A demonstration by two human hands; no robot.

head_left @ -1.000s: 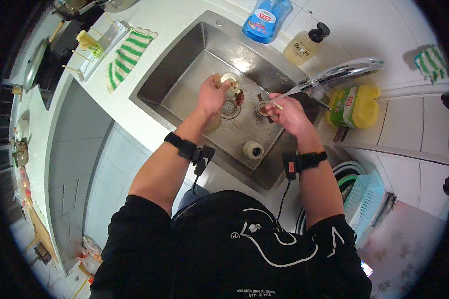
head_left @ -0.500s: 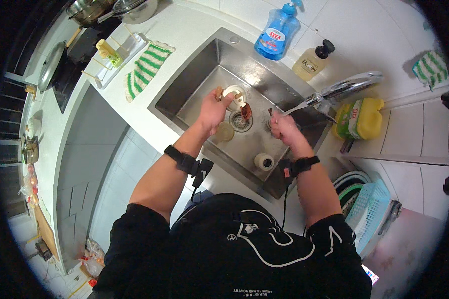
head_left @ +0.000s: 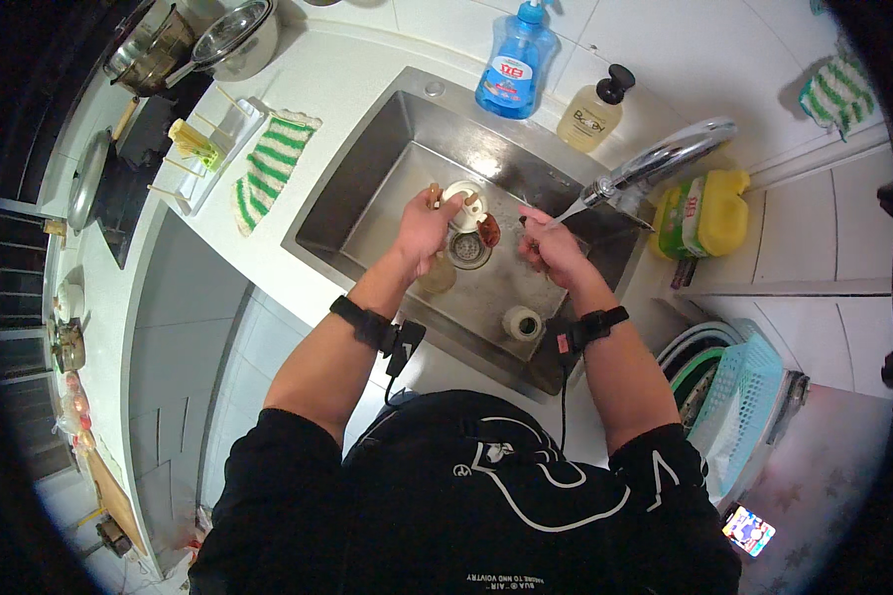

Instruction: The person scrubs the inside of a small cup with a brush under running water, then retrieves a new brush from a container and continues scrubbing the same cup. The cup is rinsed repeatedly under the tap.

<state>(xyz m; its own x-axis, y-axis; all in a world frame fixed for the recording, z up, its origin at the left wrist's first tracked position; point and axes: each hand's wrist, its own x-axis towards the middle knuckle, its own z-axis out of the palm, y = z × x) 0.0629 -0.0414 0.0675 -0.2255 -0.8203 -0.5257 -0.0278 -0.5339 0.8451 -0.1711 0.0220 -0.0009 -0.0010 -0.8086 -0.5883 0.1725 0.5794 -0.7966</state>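
Over the sink [head_left: 387,188], my left hand [head_left: 425,230] is closed on a white round piece [head_left: 460,188] with brown bits. A reddish-brown piece [head_left: 488,232] hangs at its lower right, near the drain [head_left: 469,250]. My right hand [head_left: 550,248] is closed under the running faucet [head_left: 655,164]; a small dark thing shows at its fingertips, too small to name. A white cylinder with a dark opening [head_left: 523,323] is on the sink floor below my right hand. Under my left hand is a pale, see-through round piece [head_left: 437,276].
Behind the sink stand a blue pump bottle [head_left: 514,74] and a clear soap bottle with black pump [head_left: 590,114]. A yellow jug [head_left: 716,213] is beside the faucet. On the left counter are a striped green-white cloth [head_left: 273,174] and a white rack [head_left: 223,154]. A blue basket [head_left: 739,407] stands at right.
The whole view has shifted slightly. My right hand has turned a little at the water stream, with its fingers more visible. My left hand keeps hold of the white piece.
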